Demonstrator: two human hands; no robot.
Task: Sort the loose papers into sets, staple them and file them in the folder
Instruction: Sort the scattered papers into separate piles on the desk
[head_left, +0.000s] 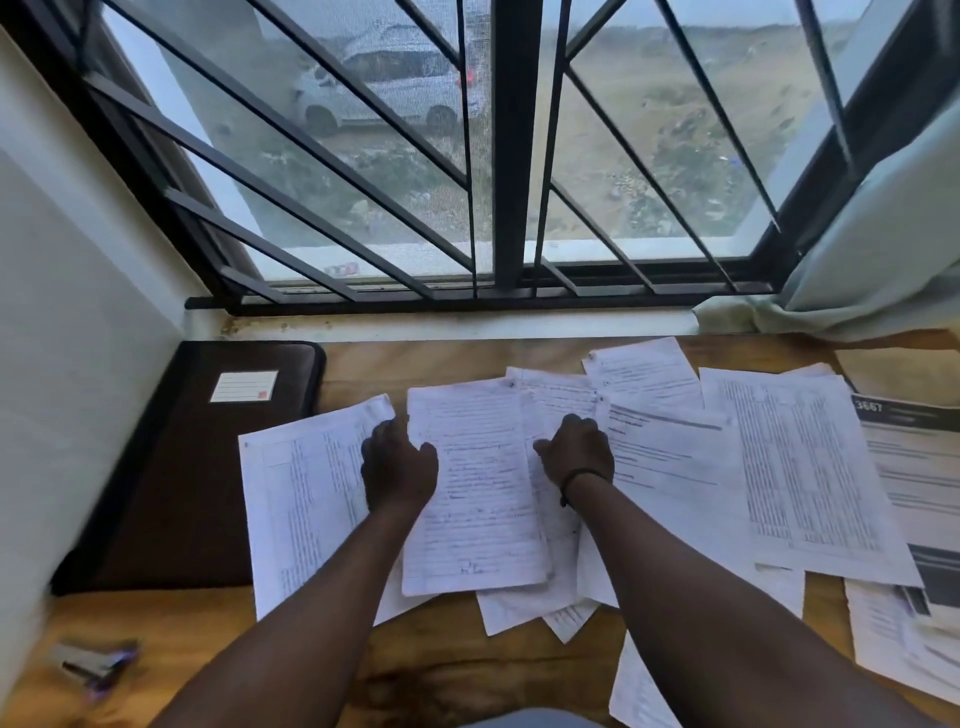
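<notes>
Many loose papers (795, 467) lie fanned across the wooden desk (457, 670) in the centre and right of the frame, overlapping one another, so the sorting looks barely begun. Both hands work the handwritten sheet (472, 488) in the middle. The left hand (397, 467) sits at that sheet's left edge, fingers curled, and seems to pinch the edge, though motion blur makes the grip hard to confirm. The right hand (576, 452), a dark band at its wrist, rests knuckles-up at the sheet's right edge, fingers bent down onto the pages beneath; whether it holds or only presses I cannot tell. Both forearms reach straight forward from the lower frame, nearly parallel.

To do this well, lift the sheet free by its edges without dragging the pages under it, and match it by handwriting and layout before squaring a set. The dark brown folder (208, 467) lies closed at the left, and the stapler (96, 665) sits at the lower left, well apart from the papers.
</notes>
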